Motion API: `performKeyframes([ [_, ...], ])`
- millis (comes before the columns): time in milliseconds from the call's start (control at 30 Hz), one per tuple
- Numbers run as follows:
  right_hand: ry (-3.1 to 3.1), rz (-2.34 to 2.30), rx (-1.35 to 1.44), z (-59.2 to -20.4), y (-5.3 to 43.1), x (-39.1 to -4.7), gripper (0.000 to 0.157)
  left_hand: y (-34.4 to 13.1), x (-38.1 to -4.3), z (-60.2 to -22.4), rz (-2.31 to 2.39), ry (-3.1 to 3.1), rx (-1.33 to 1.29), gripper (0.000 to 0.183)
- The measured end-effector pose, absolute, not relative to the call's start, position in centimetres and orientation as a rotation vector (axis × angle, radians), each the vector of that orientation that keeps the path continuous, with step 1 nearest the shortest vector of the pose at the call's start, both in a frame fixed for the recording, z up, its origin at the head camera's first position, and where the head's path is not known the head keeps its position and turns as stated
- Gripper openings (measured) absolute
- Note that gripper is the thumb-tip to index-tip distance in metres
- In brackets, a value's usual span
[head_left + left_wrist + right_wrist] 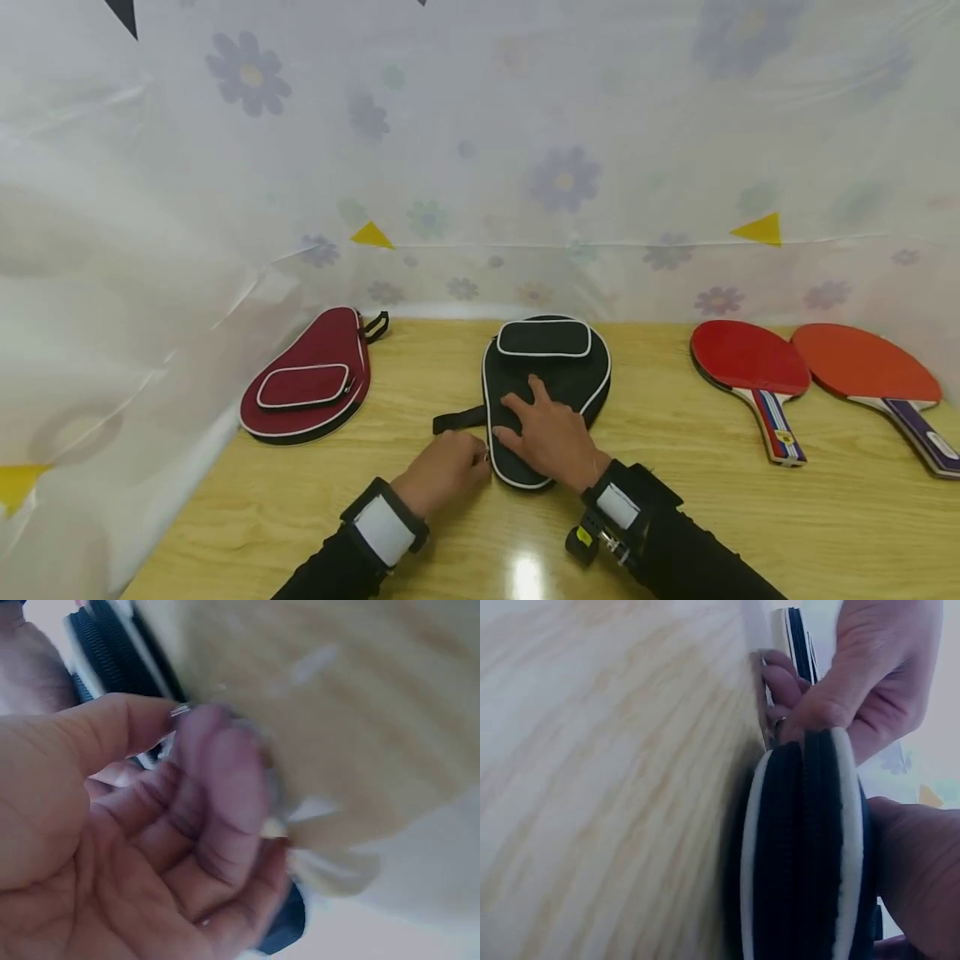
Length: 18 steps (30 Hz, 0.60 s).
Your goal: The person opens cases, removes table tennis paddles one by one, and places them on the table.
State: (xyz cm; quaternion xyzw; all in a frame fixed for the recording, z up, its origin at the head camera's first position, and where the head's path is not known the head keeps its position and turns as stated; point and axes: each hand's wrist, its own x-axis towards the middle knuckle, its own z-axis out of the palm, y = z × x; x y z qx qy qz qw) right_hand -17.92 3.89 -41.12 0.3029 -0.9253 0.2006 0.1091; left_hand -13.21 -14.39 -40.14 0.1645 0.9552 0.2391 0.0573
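A black table tennis paddle case (573,379) with white piping lies flat on the table, its small front pocket (544,339) toward the wall. With thumb and curled fingers my left hand (448,471) pinches the small metal zipper pull (180,711) at the case's lower left edge. My right hand (555,437) rests on the front of the case, fingers spread and fairly straight. The right wrist view shows the zipper track (802,840) running between the two white edges, its teeth side by side. A black strap (459,419) sticks out to the left.
A dark red paddle case (303,385) lies at the left, with a black loop at its top. On the right are a red paddle (750,357) and an orange-red paddle (862,358), blades touching or overlapping. A flower-printed sheet (480,167) hangs behind the wooden table (300,500).
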Motion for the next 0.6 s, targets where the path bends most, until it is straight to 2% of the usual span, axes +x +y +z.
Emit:
performKeyframes([
  [200,-2.642,0.667,0.902,-41.0,5.0,-17.4,0.040,-13.0,-12.2,-37.9,0.594,3.016,0.346,0.009],
  [233,-2.617,0.672,0.889,-40.9,5.3,-17.4,0.039,-12.5,-12.0,-37.5,0.588,3.043,0.338,0.012],
  [433,-2.505,0.723,0.678,-40.2,7.9,-18.1,0.035,-8.3,-12.1,-36.6,0.524,2.979,0.402,0.065],
  [500,-2.533,0.764,0.590,-40.0,8.8,-18.3,0.035,-6.9,-12.4,-36.7,0.429,2.946,0.403,0.076],
  [600,-2.582,0.813,0.506,-39.8,9.8,-18.3,0.036,-5.1,-12.8,-37.1,0.271,3.001,0.341,0.082],
])
